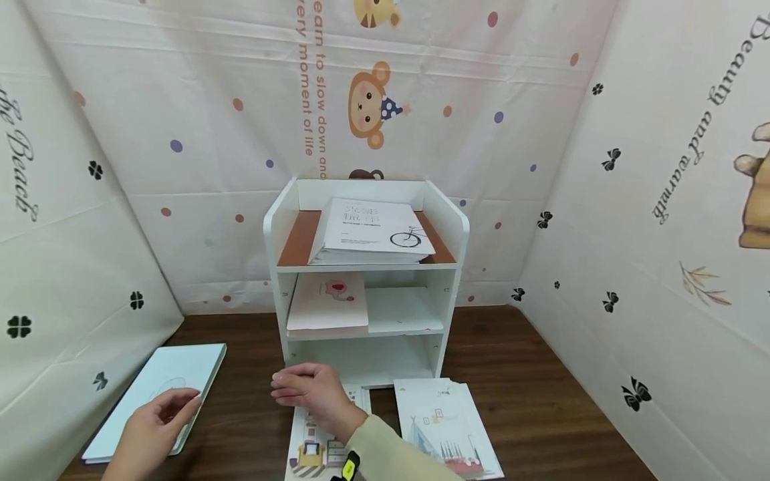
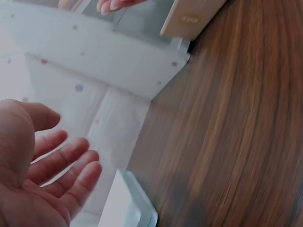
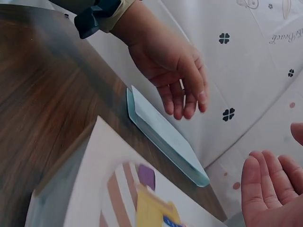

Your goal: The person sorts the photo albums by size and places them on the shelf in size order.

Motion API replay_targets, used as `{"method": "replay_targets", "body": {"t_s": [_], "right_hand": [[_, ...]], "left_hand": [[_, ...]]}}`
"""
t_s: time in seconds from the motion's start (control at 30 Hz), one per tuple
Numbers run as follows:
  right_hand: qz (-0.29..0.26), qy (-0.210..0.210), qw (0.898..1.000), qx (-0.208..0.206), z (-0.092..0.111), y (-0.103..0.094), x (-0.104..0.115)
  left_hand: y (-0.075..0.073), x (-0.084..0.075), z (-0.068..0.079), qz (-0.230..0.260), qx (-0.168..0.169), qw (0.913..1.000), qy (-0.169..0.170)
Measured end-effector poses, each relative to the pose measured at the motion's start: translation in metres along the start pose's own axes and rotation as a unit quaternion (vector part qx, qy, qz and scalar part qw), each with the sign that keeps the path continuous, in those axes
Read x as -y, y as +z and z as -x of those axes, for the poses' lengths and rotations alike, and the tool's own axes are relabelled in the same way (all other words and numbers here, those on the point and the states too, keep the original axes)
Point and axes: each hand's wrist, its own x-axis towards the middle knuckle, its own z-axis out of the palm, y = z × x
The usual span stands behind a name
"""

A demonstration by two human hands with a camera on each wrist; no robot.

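A pale blue notebook stack (image 1: 180,361) lies at the left of the table. My left hand (image 1: 158,424) hovers over its right edge with nothing in it; in the left wrist view its fingers (image 2: 78,153) are relaxed and slightly bent. My right hand (image 1: 319,395) is held above a white book with a yellow house picture (image 1: 313,454), in front of the shelf. Its palm is bare, and the fingers (image 3: 272,177) are fairly straight in the right wrist view. To the right of that book lie white booklets with a tent picture (image 1: 442,427).
A white three-tier shelf (image 1: 451,287) stands against the back cloth. White books with a bicycle print (image 1: 379,230) lie on its top tier. Pink-white books with a red and pink drawing (image 1: 327,304) sit on the middle tier's left side. Printed cloth walls (image 1: 601,267) enclose the table.
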Motion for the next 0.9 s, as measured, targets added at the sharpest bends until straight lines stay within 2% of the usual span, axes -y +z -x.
{"method": "replay_targets", "body": {"t_s": [0.13, 0.37, 0.6, 0.67, 0.9], "right_hand": [[-0.020, 0.002, 1.000, -0.002, -0.006, 0.007, -0.007], [-0.029, 0.040, 0.998, -0.034, -0.014, 0.018, -0.020], [-0.023, 0.074, 0.997, -0.029, -0.017, 0.031, -0.025], [-0.021, 0.078, 0.996, -0.034, -0.019, 0.035, -0.025], [-0.029, 0.097, 0.993, -0.064, -0.027, 0.053, -0.025]], "left_hand": [[-0.011, 0.013, -0.005, -0.016, 0.022, 0.9992, -0.029], [-0.030, 0.036, -0.017, -0.051, 0.021, 0.9957, -0.075], [-0.043, 0.058, -0.027, -0.072, 0.061, 0.9873, -0.128], [-0.045, 0.062, -0.028, -0.074, 0.060, 0.9856, -0.140], [-0.047, 0.068, -0.030, -0.078, 0.025, 0.9786, -0.189]]}}
